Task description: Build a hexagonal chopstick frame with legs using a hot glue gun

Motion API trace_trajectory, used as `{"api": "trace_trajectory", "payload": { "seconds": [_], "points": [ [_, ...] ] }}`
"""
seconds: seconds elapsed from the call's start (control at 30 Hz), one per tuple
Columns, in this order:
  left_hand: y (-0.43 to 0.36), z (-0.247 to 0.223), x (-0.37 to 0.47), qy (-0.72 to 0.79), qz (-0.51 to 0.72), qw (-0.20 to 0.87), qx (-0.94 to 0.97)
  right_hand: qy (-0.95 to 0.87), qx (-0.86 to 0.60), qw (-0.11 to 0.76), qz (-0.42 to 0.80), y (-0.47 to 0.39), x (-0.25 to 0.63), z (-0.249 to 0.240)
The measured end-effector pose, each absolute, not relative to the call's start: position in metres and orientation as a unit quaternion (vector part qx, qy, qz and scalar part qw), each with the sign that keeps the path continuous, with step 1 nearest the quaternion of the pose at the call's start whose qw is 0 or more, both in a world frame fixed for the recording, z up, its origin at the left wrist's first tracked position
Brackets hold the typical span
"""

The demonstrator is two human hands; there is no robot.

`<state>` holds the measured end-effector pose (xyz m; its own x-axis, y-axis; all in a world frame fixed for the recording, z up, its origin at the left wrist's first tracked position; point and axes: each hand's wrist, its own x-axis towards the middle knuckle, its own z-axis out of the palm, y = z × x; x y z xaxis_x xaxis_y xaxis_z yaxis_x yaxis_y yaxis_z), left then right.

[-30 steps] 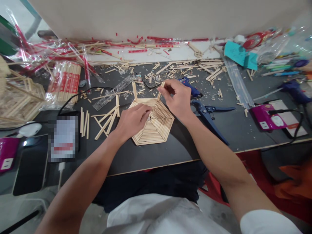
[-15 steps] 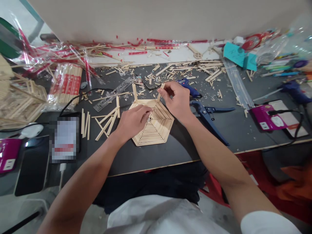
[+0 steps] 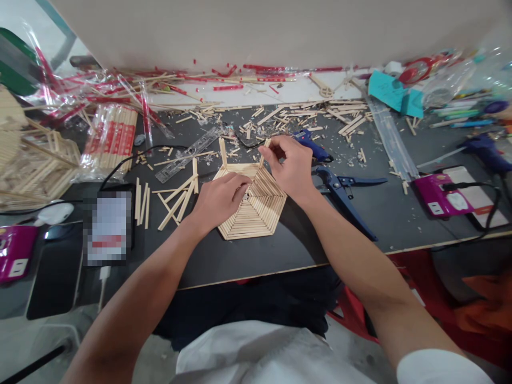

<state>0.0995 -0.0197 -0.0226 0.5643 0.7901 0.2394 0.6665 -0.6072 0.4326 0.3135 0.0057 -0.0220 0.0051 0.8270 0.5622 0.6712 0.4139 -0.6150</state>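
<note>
A hexagonal panel built from rows of thin wooden sticks lies on the dark tabletop in front of me. My left hand grips its left part from above, fingers bent over the surface and covering some of it. At the panel's far right corner, my right hand pinches a short wooden stick that stands up there; its lower end is partly behind my fingers. A similar upright pair of sticks rises from the far left corner, touched by neither hand.
Loose sticks lie left of the panel, near a phone. To the right are blue-handled cutters and a blue glue gun. Stick scraps litter the back, with glue sticks and a purple power block farther right.
Both hands keep their places on the panel and the upright stick. The whole view has shifted very slightly; nothing else visibly differs.
</note>
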Motion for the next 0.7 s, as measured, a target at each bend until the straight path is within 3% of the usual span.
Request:
{"api": "trace_trajectory", "payload": {
  "seconds": [0.7],
  "points": [
    [-0.0213,-0.0211,0.1000,0.422,0.209,0.141,0.871,-0.700,-0.514,0.476,0.138,0.0087,0.3188,-0.0250]
  ]
}}
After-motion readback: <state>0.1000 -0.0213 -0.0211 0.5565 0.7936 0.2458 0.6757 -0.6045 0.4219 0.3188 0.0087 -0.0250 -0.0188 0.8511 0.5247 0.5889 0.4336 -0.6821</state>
